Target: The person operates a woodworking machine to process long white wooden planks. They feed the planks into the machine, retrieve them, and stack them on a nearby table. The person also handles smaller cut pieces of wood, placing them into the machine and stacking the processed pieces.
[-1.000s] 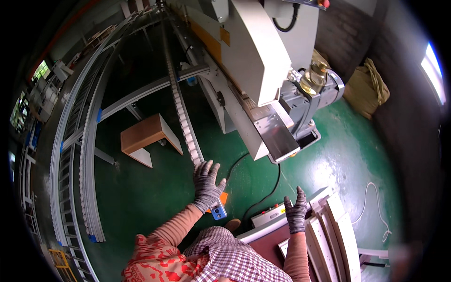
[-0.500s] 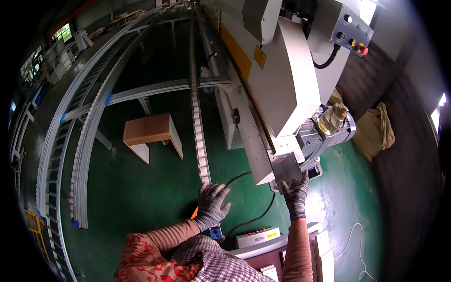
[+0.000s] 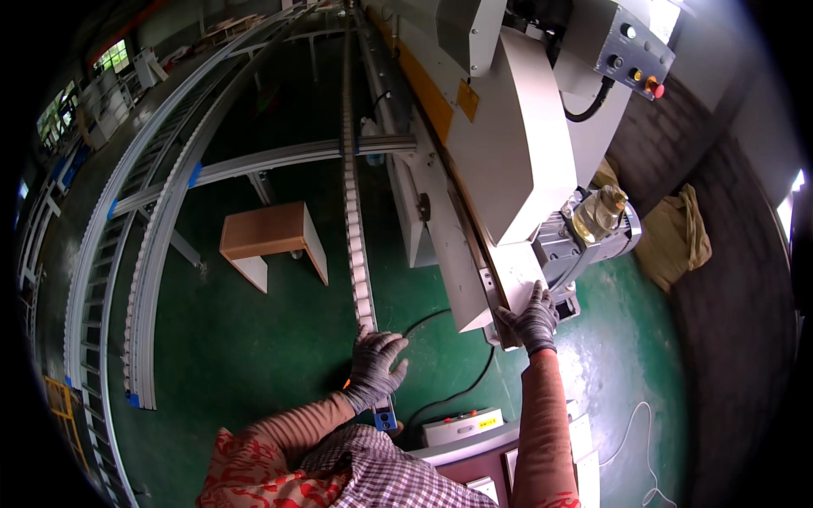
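Note:
My left hand (image 3: 375, 371), in a grey work glove, rests at the near end of the narrow roller rail (image 3: 357, 262); its fingers are spread and hold nothing. On the right, my gloved right hand (image 3: 533, 323) lies on a white panel (image 3: 514, 269) with a dark brown edge, which sticks out of the near end of the long white machine (image 3: 531, 152). The fingers stretch flat over the panel's top, and the thumb reaches toward its left edge. The panel's far part is hidden inside the machine.
A motor (image 3: 584, 237) sits beside the machine's end, below a control box (image 3: 635, 55) with a red knob. A small brown-topped stool (image 3: 267, 230) stands left of the rail. Roller conveyors (image 3: 157, 279) run along the left. A black cable (image 3: 457, 395) crosses the green floor.
The white panel has come out of the machine toward me and covers the grey metal plate seen before. My right hand now lies on it. My left hand has shifted slightly left.

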